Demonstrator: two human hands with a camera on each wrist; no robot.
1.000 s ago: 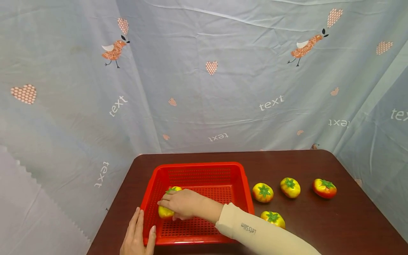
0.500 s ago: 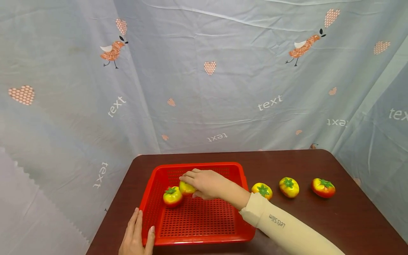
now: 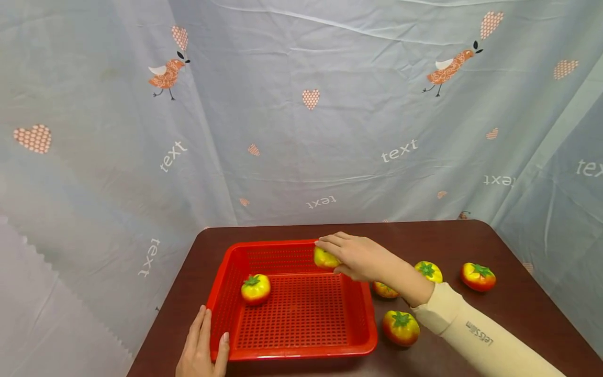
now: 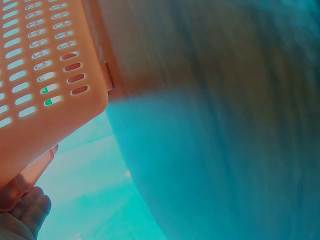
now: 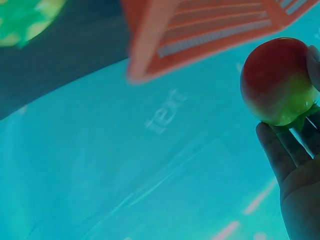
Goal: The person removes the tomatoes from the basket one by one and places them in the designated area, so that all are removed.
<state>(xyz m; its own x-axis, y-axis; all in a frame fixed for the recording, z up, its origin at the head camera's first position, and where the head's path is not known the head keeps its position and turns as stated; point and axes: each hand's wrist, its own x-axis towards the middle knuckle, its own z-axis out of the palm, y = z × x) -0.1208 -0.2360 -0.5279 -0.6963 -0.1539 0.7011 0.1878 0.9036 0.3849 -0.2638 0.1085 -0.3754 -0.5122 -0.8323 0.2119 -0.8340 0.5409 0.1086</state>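
My right hand (image 3: pixel 358 256) holds a red-and-yellow tomato (image 3: pixel 325 258) with a green leafy top, raised over the far right part of the red plastic basket (image 3: pixel 292 354). In the right wrist view the thumb and fingers pinch this tomato (image 5: pixel 277 82) near its leafy end. Inside the basket, toward the left, sits another tomato (image 3: pixel 256 289). My left hand (image 3: pixel 200 345) rests against the basket's left side, fingers straight along the wall and thumb apart near the front corner. The left wrist view shows those fingers (image 4: pixel 36 207) beside the rim.
To the right of the basket, several tomatoes lie on the dark brown table (image 3: pixel 509 335): one near the front (image 3: pixel 401 328), one partly behind the forearm (image 3: pixel 385 289), others farther right (image 3: pixel 478 277). A patterned grey-blue cloth (image 3: pixel 282 131) hangs behind the table.
My right hand has lifted one tomato from the basket's left part and carried it right and away from me. The other tomato stays inside. My left hand keeps its place.
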